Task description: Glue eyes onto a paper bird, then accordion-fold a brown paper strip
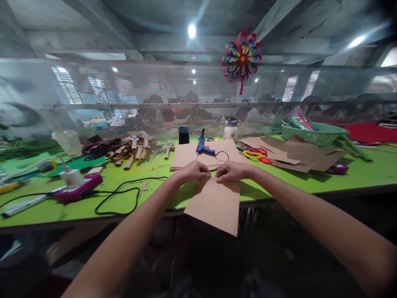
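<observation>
A sheet of brown kraft paper [217,205] hangs partly over the table's front edge, its far end between my two hands. My left hand [196,170] is closed on the sheet's far left edge, fingers pinched. Close beside it, my right hand [229,170] pinches the far right part of the same edge. Just beyond the hands, a blue glue gun [205,147] rests on a stack of brown paper [181,157]. Scissors with red and yellow handles [256,153] lie to the right of that stack.
Rolled brown paper pieces [136,151] are heaped at the left. A purple power strip [79,188] with black cables lies nearer. More brown sheets [297,151] and a green basket [316,133] stand right. A phone [183,135] and a white bottle [231,130] stand at the back.
</observation>
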{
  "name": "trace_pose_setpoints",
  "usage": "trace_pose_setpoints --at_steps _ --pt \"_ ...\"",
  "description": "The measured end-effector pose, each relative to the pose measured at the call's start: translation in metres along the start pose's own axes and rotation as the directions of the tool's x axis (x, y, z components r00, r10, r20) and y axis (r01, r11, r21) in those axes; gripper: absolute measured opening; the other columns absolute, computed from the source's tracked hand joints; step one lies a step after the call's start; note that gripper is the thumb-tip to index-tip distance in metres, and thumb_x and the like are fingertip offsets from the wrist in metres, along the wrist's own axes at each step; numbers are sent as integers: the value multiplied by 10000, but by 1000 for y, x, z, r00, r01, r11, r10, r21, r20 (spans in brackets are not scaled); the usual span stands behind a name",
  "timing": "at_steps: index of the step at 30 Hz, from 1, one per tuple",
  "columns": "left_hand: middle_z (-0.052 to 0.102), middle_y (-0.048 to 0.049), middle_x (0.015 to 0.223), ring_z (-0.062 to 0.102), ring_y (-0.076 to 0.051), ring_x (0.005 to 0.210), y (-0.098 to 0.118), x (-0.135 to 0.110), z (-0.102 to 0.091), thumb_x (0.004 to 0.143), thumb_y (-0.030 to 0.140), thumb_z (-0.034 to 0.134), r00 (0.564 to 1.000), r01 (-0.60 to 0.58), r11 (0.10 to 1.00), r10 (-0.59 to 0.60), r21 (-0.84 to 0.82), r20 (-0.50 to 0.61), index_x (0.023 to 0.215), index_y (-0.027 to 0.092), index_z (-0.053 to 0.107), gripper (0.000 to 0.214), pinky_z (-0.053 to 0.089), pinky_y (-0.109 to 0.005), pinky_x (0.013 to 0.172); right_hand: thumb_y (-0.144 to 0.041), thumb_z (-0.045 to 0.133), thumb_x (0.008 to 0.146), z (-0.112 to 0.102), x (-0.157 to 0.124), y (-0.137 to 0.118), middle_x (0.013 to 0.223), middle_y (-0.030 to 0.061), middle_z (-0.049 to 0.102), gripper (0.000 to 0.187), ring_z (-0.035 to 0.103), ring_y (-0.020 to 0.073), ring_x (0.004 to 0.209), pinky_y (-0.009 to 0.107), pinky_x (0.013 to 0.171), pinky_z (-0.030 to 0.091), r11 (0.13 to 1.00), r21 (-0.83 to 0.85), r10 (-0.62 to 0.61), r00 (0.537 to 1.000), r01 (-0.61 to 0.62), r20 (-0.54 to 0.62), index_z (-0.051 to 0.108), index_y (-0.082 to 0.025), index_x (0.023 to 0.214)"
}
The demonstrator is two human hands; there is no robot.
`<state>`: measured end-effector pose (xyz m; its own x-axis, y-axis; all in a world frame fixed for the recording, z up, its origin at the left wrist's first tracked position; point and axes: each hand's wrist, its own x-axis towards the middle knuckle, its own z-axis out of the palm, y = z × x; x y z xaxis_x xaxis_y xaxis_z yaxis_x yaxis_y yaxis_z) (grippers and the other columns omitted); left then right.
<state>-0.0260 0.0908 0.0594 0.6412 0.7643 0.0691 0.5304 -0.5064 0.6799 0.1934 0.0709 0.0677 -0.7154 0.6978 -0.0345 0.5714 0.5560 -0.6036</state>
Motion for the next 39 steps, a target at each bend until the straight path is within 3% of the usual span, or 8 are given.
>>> trace_pose_setpoints --at_steps 5,13,16,24,31,39 --pt "639 -11 629 499 -132 604 3 -15 4 696 314 578 997 59 998 -58 25 -46 821 120 734 278 376 -228 552 -388 599 733 7 -18 3 726 21 632 301 500 128 644 223 570 365 999 19 36 997 -35 -65 711 -126 830" --pt "669 -33 733 557 -151 667 16 -30 6 751 341 552 991 -12 1000 12 3 -134 845 120 705 285 414 -246 626 -309 542 765 1 -29 -11 667 -3 571 227 442 98 590 213 535 330 997 77 7 996 0 -91 663 -121 805" --pt "681 -36 781 579 -163 719 13 -30 8 747 295 540 994 -22 997 30 69 -105 853 130 700 254 421 -249 662 -259 540 751 4 -24 -4 673 5 576 187 460 104 601 212 544 346 1000 -4 -15 997 15 -72 652 -113 785" --pt "634 -42 746 559 -165 721 7 -17 23 768 278 553 989 -116 941 138 319 -46 817 148 696 200 405 -248 655 -224 562 780 23 -19 10 698 15 597 135 489 112 612 207 546 342 985 -171 -68 981 36 -181 639 -125 828" --pt "548 -60 820 531 -169 799 -1 -18 32 857 287 531 927 -314 816 373 485 -27 948 170 693 220 398 -254 718 -175 542 832 32 -22 2 770 53 590 97 474 132 684 227 591 318 922 -386 -114 967 18 -228 622 -126 811" --pt "527 -74 790 505 -175 805 -8 -20 38 885 312 504 907 -331 784 418 525 -53 950 160 713 266 394 -257 702 -170 509 873 35 -31 2 841 78 565 142 493 155 758 251 664 362 888 -452 -206 953 85 -224 640 -115 868"
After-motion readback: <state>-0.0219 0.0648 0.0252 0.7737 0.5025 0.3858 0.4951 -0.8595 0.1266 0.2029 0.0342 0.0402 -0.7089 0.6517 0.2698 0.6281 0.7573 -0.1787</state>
